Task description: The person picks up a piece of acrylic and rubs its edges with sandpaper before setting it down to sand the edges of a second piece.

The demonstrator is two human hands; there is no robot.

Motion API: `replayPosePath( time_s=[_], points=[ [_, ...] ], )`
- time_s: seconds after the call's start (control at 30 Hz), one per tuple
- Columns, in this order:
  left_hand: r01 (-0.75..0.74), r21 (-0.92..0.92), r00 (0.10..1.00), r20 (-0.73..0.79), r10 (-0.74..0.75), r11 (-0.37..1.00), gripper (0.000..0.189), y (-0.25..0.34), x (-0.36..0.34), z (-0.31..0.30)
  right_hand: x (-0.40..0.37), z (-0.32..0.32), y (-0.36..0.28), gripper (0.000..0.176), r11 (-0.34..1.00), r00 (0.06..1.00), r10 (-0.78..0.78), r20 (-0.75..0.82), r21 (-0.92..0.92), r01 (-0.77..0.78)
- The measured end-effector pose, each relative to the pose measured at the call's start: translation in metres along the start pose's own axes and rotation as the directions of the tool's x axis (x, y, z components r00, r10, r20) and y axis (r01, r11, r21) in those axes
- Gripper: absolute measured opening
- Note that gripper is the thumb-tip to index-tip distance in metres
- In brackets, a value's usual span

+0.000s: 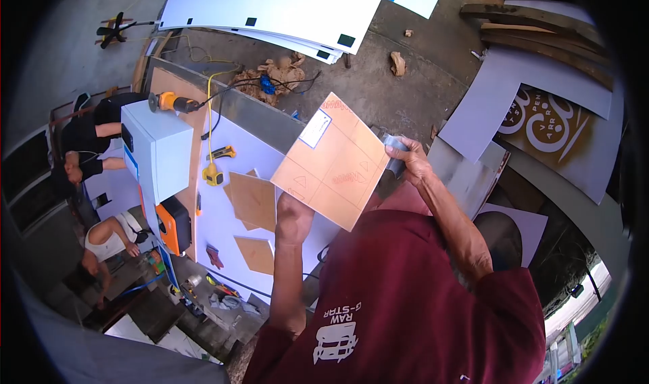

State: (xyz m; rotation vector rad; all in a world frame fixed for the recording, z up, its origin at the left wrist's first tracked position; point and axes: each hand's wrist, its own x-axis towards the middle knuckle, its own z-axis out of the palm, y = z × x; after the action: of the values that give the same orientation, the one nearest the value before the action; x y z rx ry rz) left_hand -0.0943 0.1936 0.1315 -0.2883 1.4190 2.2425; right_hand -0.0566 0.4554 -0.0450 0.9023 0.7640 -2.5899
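My left hand [295, 219] grips the lower left side of a square acrylic sheet [329, 164] faced in brown paper, its fingers hidden beneath. The sheet is held up at a tilt and has red print, drawn lines and a white label. At its right edge my right hand [410, 161] is closed around a small grey piece [393, 142] that looks like folded sandpaper, thumb on top. Below the sheet, similar brown-faced pieces [253, 200] lie on the white-topped bench [233, 254].
A yellow angle grinder [177, 103] rests on a white box [157, 144], beside an orange-black case [174, 226]. A yellow utility knife [223, 152] lies nearby. Two people [88, 140] are at the left. Large white panels [284, 12] and a lettered sign [551, 124] lie around.
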Motion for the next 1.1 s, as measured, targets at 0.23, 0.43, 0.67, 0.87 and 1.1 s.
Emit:
replayPosePath(
  time_s=[0.23, 0.43, 0.67, 0.87, 1.1],
  points=[
    [0.008, 0.699, 0.98, -0.146, 0.132, 0.715, 0.036, 0.045, 0.007, 0.033, -0.017, 0.011, 0.005, 0.024, 0.962, 0.996, -0.065, -0.055, -0.269, 0.048],
    [-0.063, 0.997, 0.997, 0.064, -0.037, 0.039, 0.032, 0.057, 0.025, 0.049, -0.017, 0.027, -0.029, 0.033, 0.589, 0.851, -0.525, 0.018, -0.715, 0.378],
    [-0.242, 0.966, 0.969, 0.235, -0.083, -0.089, 0.029, 0.026, 0.046, 0.046, -0.011, 0.061, -0.002, 0.036, 0.523, 0.873, -0.434, 0.222, -0.727, 0.445],
    [-0.273, 0.954, 0.962, 0.269, -0.048, -0.126, 0.02, 0.02, 0.046, 0.041, -0.011, 0.079, 0.026, 0.04, 0.436, 0.753, -0.55, 0.361, -0.645, 0.628],
    [-0.269, 0.959, 0.963, 0.266, -0.044, -0.092, 0.02, 0.021, 0.048, 0.04, -0.003, 0.087, 0.004, 0.039, 0.546, 0.841, -0.437, 0.319, -0.649, 0.53]
  ],
)
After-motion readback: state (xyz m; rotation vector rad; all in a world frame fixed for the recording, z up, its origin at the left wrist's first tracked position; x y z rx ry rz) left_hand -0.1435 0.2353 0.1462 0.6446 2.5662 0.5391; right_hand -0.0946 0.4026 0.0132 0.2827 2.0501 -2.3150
